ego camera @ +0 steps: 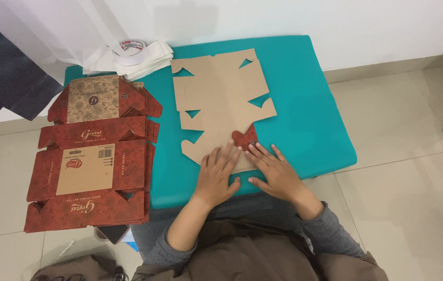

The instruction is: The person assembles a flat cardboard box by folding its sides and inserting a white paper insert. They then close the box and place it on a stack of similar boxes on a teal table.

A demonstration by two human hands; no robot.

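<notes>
Near the teal cushioned table's [304,104] front edge, we press our left hand [216,174] and right hand [276,171], both open flat, on one unfolded brown cardboard box blank [216,93].

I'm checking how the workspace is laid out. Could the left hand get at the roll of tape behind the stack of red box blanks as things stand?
Probably yes. The left hand lies flat on the brown cardboard blank, and nothing stands between it and the roll of tape on the white sheets; only a long forward stretch.
</notes>
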